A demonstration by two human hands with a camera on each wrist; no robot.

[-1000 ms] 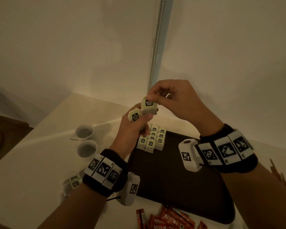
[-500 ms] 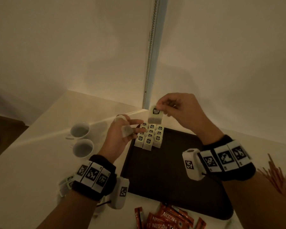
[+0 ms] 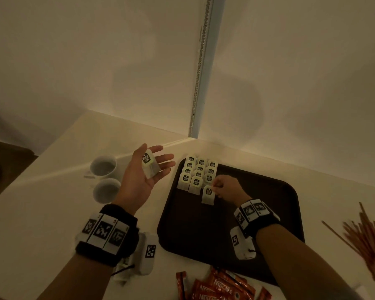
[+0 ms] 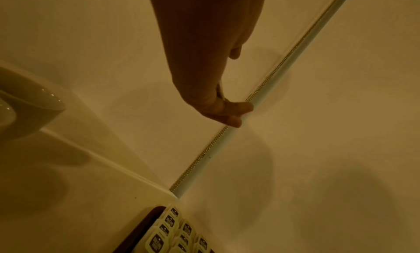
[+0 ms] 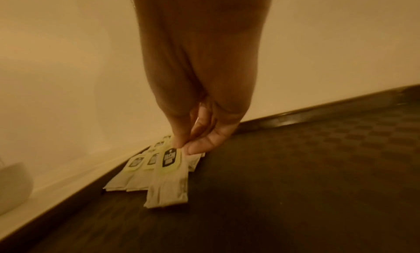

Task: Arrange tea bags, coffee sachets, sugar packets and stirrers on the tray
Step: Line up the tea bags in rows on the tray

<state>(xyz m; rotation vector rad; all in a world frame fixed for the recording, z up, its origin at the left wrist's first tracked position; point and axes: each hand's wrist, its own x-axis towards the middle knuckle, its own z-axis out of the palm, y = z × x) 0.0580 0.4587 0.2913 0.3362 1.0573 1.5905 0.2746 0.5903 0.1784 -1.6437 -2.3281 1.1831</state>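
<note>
Pinching the top edge of a tea bag [image 3: 208, 194] between thumb and curled fingers [image 5: 200, 146], the right hand [image 3: 226, 188] holds it low over the dark tray [image 3: 258, 213], its lower end lying on the tray floor just below the right column of the rows of tea bags [image 3: 198, 172]. Those rows sit in the tray's far left corner, overlapping like shingles, each showing a pale tag with a dark label. In the right wrist view the pinched bag [image 5: 169, 174] lies beside and slightly lower than the two front bags of the group.

The left hand [image 3: 143, 176] is raised palm-up above the desk [image 3: 41, 213], to the left of the tray, with its fingers straight and spread; a second tea bag [image 3: 149, 166] rests loose on the palm and finger bases, not gripped. In the left wrist view only the back of that hand [image 4: 204, 50] shows.

Two white cups [image 3: 105, 177] stand on the desk left of the raised hand, one behind the other. Red coffee sachets [image 3: 217, 287] lie in a loose pile on the desk at the tray's near edge. A scatter of thin brown stirrers [image 3: 364, 237] lies on the desk well to the right of the tray. Sugar packets cannot be made out.
</note>
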